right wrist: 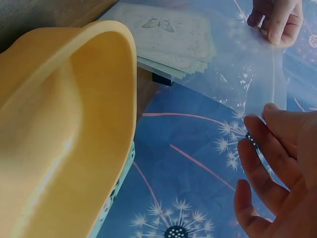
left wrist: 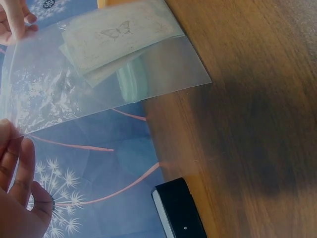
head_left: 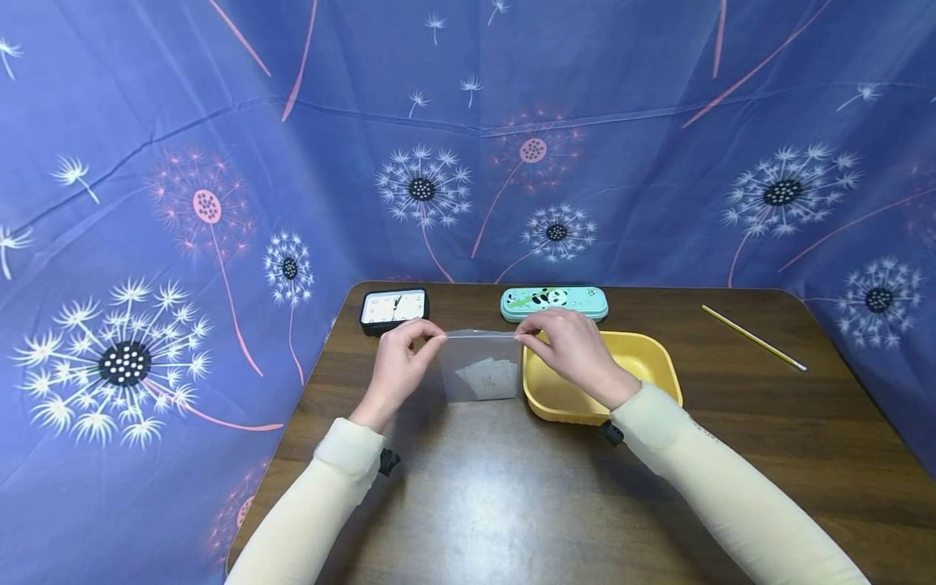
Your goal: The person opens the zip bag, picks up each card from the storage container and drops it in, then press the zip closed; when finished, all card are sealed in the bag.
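A clear zip bag (head_left: 478, 366) hangs upright between both hands, its top edge stretched level. Inside lie several pale paper cards (left wrist: 124, 34) fanned at the bottom, the front one printed with a butterfly. My left hand (head_left: 400, 366) pinches one top corner between thumb and forefinger. At the opposite corner my right hand (head_left: 574, 349) pinches the bag the same way, its other fingers loosely bent in the right wrist view. A yellow plastic basin (head_left: 654, 361) stands just right of the bag, partly behind the right hand and wrist.
A black-framed clock (head_left: 395, 307) sits at the back left of the wooden table (head_left: 468, 496). Behind the basin is a mint pencil case (head_left: 585, 302) with pandas. A yellow pencil (head_left: 753, 337) lies at the right. Blue dandelion-print cloth (head_left: 629, 162) surrounds the table's back and sides.
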Demonstrator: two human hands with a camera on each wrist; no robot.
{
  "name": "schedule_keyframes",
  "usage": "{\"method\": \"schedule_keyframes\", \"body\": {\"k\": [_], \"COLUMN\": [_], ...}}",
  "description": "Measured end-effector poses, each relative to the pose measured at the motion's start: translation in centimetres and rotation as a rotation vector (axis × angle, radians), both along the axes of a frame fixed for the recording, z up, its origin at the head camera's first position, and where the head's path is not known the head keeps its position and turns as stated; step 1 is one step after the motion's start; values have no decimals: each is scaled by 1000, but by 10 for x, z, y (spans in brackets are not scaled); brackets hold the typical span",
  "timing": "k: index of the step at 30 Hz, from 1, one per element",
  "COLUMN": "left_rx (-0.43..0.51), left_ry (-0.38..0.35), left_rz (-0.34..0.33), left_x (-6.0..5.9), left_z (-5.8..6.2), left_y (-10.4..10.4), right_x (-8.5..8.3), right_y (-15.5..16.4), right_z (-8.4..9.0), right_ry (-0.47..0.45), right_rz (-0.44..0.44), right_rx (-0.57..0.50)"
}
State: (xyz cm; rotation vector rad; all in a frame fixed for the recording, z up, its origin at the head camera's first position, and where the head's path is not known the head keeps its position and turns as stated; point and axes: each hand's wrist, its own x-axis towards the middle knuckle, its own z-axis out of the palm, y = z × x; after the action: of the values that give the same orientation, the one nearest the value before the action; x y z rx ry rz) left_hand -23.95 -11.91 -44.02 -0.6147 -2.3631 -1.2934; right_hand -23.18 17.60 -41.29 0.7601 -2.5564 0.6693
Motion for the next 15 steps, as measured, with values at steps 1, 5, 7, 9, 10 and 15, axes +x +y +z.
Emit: {"method": "schedule_keyframes", "body": {"k": [1, 5, 7, 9, 10, 15], "left_rx": [0, -3, -6, 0, 5, 28], "left_ry": [-6, -33, -43, -54, -59, -107], "left_rz": [-1, -18, -33, -48, -55, -80], "left_x": [0, 5, 10, 15, 17, 24], "left_z": [0, 2, 4, 7, 9, 14], "left_y": [0, -3, -6, -8, -10, -13], "right_x": [1, 7, 12, 19, 22, 30], "right_y": [0, 0, 0, 0, 0, -1], "right_z": [0, 2, 3, 6, 8, 16], "right_ry": [-3, -27, -39, -50, -57, -130], "right_rz": [0, -1, 2, 9, 14, 26], "right_rx": [-5, -20, -29, -39, -44, -56]}}
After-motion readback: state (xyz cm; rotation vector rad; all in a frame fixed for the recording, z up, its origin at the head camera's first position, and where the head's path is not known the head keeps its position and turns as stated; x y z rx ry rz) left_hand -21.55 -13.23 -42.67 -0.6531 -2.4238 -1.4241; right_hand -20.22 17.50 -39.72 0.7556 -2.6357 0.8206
